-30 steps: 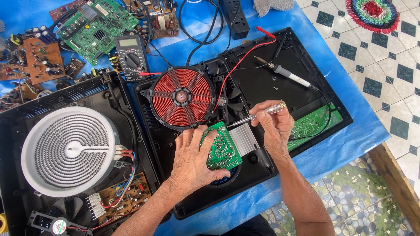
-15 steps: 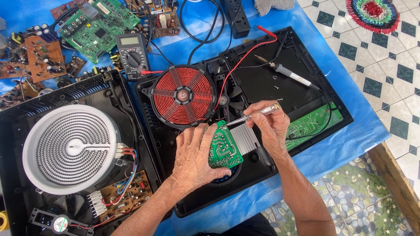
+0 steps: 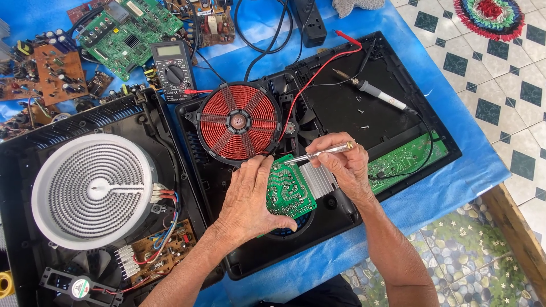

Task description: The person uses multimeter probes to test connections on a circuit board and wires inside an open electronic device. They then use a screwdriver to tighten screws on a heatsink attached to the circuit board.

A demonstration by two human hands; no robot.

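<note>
**Colours around the copper coil**

The copper-red induction coil (image 3: 239, 121) shows dark radial spokes. Just below it lies a green circuit board (image 3: 289, 190) with pale tracks, beside a ribbed silver heatsink (image 3: 320, 179). Left of the coil sits a white, spiral-grooved heating element (image 3: 91, 189). Beneath everything spreads a blue sheet (image 3: 455, 182); far right of the coil, white tiles (image 3: 500, 85) carry dark diamonds.

Left hand (image 3: 245, 196): bare, no glove, no ring or watch in view; entering from the lower middle of the frame.
Right hand (image 3: 344, 167): bare, likewise without glove or jewellery; at the centre right of the frame.
Forearms: both bare to the frame's lower edge, no sleeves showing.
Clothing: a dark patch at the bottom centre, too little to tell.
</note>
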